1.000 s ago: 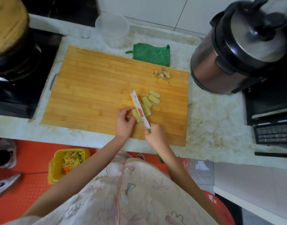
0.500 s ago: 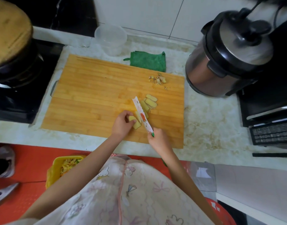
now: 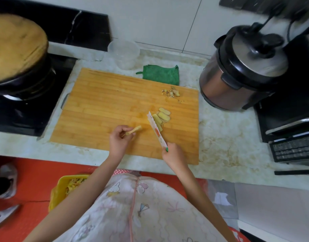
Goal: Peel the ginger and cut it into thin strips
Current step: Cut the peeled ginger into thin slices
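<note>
While the left hand is pinching a ginger piece in its grip over the near part of the cutting board, the right hand is keeping its grip wrapped round the handle of a knife, the blade slanting away across the board. Just right of the blade, ginger slices are lying in an overlapping row. Farther back, peel scraps are sitting near the board's far right corner. Beyond the board, a green cloth and a plastic tub are resting on the counter.
</note>
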{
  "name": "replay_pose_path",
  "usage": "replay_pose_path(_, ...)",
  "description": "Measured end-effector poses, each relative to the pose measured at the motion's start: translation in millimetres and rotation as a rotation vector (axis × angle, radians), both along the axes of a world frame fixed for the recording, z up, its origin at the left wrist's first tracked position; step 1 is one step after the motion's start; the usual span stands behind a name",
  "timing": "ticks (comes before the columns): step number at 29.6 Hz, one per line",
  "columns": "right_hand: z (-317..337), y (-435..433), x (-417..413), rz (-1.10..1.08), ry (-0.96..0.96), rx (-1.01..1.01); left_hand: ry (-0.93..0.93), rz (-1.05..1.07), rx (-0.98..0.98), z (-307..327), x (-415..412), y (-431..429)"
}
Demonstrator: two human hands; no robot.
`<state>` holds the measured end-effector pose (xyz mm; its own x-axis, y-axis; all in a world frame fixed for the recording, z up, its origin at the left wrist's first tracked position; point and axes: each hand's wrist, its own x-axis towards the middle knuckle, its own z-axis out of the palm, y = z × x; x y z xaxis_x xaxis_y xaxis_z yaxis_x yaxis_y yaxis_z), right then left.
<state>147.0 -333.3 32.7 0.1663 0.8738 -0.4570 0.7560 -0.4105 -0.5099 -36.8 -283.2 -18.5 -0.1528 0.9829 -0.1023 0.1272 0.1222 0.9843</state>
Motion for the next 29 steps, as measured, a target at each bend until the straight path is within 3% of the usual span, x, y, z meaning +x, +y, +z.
replay_pose_path(6, 4.0, -4.9, -17.0, -0.132, 0.331, -0.088, 0.052, 0.018, 0.073, 3.4, 5.8, -4.9)
replay_pose_path(13, 6.8, -7.8, -27.9, -0.285, 0.577, -0.125, -0.104, -0.070, -0.139, 2.4, 10.5, 0.9)
replay_pose_path(21, 9.3, -6.9, -31.7, -0.294, 0.613, -0.101, 0.093, -0.160, -0.222, -5.6, 13.5, 1.5)
replay_pose_path(25, 8.0, -8.2, -34.2, -0.275, 0.604, -0.126, -0.024, -0.094, -0.312, -5.8, 12.8, 5.7)
replay_pose_path(29, 6.8, -8.2, -36.0, -0.256, 0.550, -0.132, -0.016, -0.020, -0.302, -5.5, 17.1, 5.4)
